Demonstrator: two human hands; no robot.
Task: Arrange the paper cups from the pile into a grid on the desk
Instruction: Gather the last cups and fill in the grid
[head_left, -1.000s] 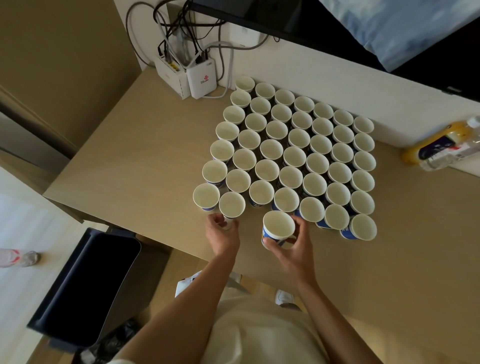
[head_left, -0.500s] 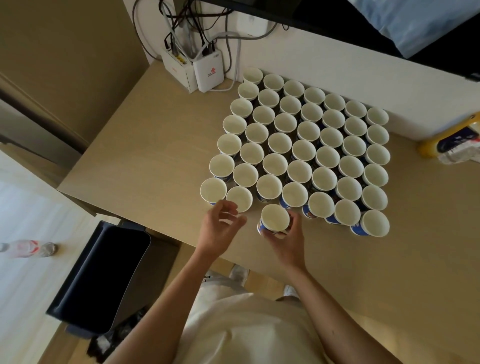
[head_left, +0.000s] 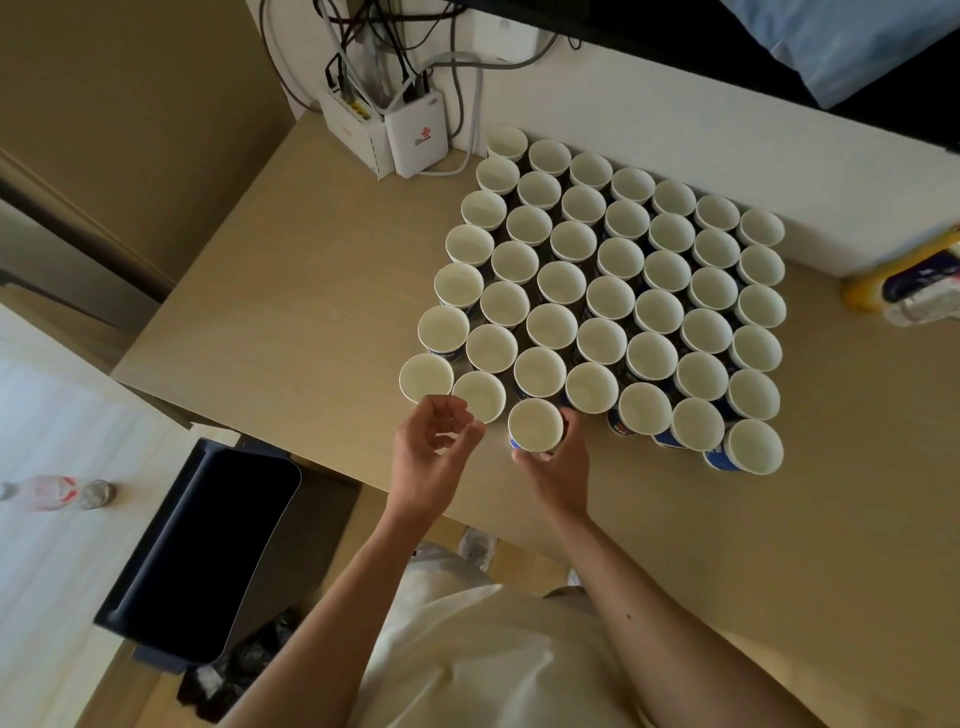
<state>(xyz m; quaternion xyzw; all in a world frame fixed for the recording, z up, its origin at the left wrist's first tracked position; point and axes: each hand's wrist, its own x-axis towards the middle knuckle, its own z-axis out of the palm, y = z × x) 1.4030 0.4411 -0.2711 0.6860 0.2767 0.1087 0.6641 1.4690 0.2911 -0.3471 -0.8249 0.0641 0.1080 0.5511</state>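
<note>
Paper cups (head_left: 608, 291): white inside, blue print outside, all upright with mouths up, packed rim to rim in a slanted grid at centre right of the frame. One cup (head_left: 535, 425), lower centre, is upright at the bottom row's gap, held by the right hand (head_left: 558, 467).

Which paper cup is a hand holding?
The cup third from the left along the grid's near edge: only it is gripped, by the right hand.
</note>
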